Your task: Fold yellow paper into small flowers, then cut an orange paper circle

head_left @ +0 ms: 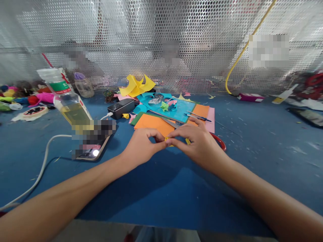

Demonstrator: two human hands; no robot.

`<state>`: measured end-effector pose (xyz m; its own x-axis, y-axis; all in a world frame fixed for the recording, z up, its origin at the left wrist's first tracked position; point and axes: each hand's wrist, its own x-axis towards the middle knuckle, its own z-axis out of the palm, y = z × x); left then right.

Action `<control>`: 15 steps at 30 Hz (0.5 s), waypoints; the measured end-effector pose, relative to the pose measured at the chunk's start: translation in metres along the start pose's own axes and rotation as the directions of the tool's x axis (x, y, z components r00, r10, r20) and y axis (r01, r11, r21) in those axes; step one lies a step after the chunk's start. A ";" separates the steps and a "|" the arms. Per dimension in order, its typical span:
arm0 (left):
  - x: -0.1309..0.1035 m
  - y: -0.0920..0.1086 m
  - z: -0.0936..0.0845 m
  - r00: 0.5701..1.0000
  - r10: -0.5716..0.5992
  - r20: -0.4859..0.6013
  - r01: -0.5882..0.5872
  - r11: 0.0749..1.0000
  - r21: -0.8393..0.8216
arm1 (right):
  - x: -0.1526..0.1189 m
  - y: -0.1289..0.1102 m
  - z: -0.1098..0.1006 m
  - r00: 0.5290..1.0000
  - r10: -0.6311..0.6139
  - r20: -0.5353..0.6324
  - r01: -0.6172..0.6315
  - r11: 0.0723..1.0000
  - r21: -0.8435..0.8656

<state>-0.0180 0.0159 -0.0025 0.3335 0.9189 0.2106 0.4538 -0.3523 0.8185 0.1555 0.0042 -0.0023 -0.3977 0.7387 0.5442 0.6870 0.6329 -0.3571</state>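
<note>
My left hand (146, 143) and my right hand (195, 139) meet over the blue table, thumbs and forefingers pinched together on a small piece of yellow paper (170, 141). Fingers cover most of it. Just behind lie orange paper sheets (152, 123) and a pair of scissors (170, 123), whose red handle (220, 141) shows beyond my right hand. Blue paper (185, 114) carries crumpled green paper (164, 106) and pens (199, 116). Pink paper (211, 119) sticks out at the right of the pile.
To the left, a phone (101, 144) leans against a bottle (73, 107), near a white cable (45, 158) and a black box (121, 108). Yellow paper offcuts (137, 86) rise behind the pile. A perforated metal screen (202, 33) closes the far side, with people behind it.
</note>
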 end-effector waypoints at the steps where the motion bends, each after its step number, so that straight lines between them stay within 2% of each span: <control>1: 0.000 0.000 -0.001 1.000 0.006 -0.026 -0.007 1.000 -0.004 | 0.000 -0.001 -0.001 1.000 0.029 -0.004 -0.029 1.000 -0.012; 4: 0.001 0.001 -0.002 0.998 0.040 -0.057 -0.040 0.999 -0.012 | 0.001 -0.003 -0.002 0.999 0.033 -0.013 -0.034 0.998 -0.046; 12: 0.002 -0.003 -0.003 0.996 0.075 0.048 -0.079 0.993 0.087 | -0.003 -0.009 0.002 0.988 -0.148 0.039 0.153 0.974 -0.166; 15: 0.003 -0.005 -0.002 0.996 0.057 0.070 -0.064 0.993 0.102 | -0.005 -0.011 0.004 0.984 -0.173 0.048 0.179 0.963 -0.203</control>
<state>-0.0212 0.0209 -0.0046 0.4157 0.8827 0.2190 0.5135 -0.4266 0.7445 0.1475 -0.0052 -0.0043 -0.5390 0.6287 0.5605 0.7139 0.6942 -0.0922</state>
